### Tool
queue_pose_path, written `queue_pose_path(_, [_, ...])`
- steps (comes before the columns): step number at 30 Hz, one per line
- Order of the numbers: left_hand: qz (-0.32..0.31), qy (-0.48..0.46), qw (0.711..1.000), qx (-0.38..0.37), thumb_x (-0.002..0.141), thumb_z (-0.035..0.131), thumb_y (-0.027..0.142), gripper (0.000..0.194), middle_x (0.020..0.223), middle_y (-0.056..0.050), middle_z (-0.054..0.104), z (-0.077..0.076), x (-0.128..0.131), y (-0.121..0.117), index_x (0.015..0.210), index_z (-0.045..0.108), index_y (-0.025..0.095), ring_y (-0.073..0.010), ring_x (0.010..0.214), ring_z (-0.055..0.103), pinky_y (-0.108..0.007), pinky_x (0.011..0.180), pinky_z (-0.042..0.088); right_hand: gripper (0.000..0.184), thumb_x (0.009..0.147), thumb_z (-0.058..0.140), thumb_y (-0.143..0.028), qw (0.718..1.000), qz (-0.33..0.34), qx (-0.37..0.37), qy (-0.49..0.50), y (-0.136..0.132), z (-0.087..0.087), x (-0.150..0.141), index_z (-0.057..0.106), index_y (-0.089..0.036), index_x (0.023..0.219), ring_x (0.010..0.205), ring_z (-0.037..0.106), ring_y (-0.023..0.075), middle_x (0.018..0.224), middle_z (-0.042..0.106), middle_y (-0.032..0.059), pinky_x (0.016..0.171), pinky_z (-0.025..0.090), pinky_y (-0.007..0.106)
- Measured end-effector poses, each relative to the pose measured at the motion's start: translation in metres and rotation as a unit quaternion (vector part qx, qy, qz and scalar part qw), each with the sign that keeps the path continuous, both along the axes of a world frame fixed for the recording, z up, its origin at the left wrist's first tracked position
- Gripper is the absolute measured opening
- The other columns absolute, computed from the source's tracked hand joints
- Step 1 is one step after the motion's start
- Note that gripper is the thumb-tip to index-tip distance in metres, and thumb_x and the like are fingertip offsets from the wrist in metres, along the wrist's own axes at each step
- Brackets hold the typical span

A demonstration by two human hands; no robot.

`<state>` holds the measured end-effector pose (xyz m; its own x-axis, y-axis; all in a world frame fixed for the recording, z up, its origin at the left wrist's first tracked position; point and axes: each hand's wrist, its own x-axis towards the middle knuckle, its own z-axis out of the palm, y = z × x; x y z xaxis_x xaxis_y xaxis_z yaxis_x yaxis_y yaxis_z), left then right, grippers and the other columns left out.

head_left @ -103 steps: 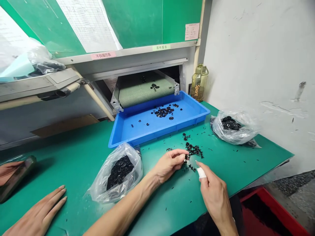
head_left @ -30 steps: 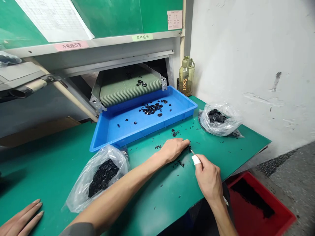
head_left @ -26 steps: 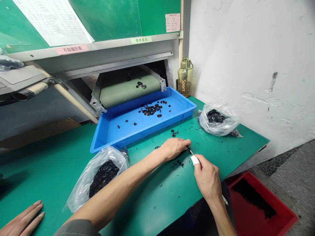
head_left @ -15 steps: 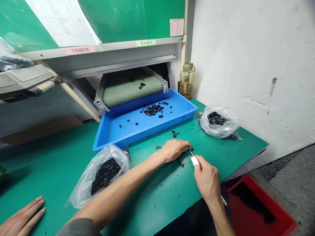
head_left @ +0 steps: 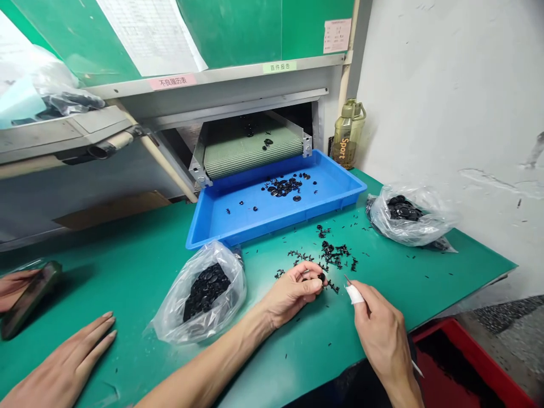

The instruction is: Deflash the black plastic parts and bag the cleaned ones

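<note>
My left hand (head_left: 293,292) is curled, its fingertips pinched on a small black round part (head_left: 322,277) just above the green table (head_left: 127,266). My right hand (head_left: 380,331) is closed round a thin pointed tool (head_left: 347,280); its forefinger is wrapped in white tape, and the tip points at the black part, a little apart from it. Beyond both hands lies a loose heap of small black plastic bits (head_left: 334,255).
A blue tray (head_left: 272,226) with several black discs sits under a ribbed conveyor (head_left: 250,156). Clear bags of black discs lie at left (head_left: 204,294) and right (head_left: 406,215). A sport bottle (head_left: 346,136) stands by the wall. Red bin (head_left: 467,368) below. Another person's hands (head_left: 63,368) and phone (head_left: 29,297) are at left.
My left hand has drawn back from the heap toward me, now pinching a black part. My right hand followed with the tool. The view swung left, bringing the other person's hands in.
</note>
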<state>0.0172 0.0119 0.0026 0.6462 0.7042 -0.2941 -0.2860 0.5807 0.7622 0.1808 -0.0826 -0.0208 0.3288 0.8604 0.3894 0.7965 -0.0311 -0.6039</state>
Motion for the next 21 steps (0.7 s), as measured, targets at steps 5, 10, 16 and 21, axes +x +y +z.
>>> queue_pose_path(5, [0.014,0.022,1.0,0.012,0.062,0.086,0.023,0.037,0.08,-0.003,0.059,-0.003,-0.001,0.0,0.093,0.067,0.014,-0.0055,0.061,0.045,-0.019,0.051,0.025,0.032,0.096,0.036,-0.024,0.998,0.035,0.001,-0.044,-0.007,0.007,-0.017,0.065,-0.019,0.109,0.072,0.065,0.0162,0.088,0.067,0.0059,0.06,0.046,0.024])
queue_pose_path(10, [0.004,0.024,0.998,0.057,0.063,0.085,0.024,0.032,0.087,-0.005,0.064,-0.002,0.001,-0.001,0.088,0.067,0.015,-0.0101,0.074,0.052,-0.021,0.062,0.035,0.034,0.098,0.034,-0.025,0.993,0.046,0.025,-0.105,-0.006,0.017,-0.026,0.065,-0.019,0.11,0.065,0.06,0.0151,0.078,0.062,0.004,0.059,0.041,0.025])
queue_pose_path(16, [-0.008,0.071,0.993,0.092,0.062,0.086,0.027,0.033,0.076,0.0,0.058,-0.003,-0.001,-0.002,0.09,0.072,0.016,-0.0093,0.07,0.048,-0.024,0.068,0.036,0.037,0.099,0.031,-0.029,0.984,0.041,0.022,-0.174,-0.006,0.023,-0.026,0.064,-0.017,0.11,0.06,0.055,0.0148,0.072,0.057,0.0027,0.055,0.037,0.026])
queue_pose_path(21, [-0.006,0.064,0.994,0.086,0.063,0.085,0.026,0.033,0.078,0.0,0.06,-0.004,-0.002,-0.004,0.091,0.072,0.016,-0.0093,0.072,0.049,-0.024,0.069,0.036,0.035,0.1,0.031,-0.03,0.99,0.063,-0.003,-0.126,-0.007,0.021,-0.025,0.062,-0.019,0.113,0.066,0.057,0.0148,0.08,0.06,0.0031,0.059,0.04,0.025])
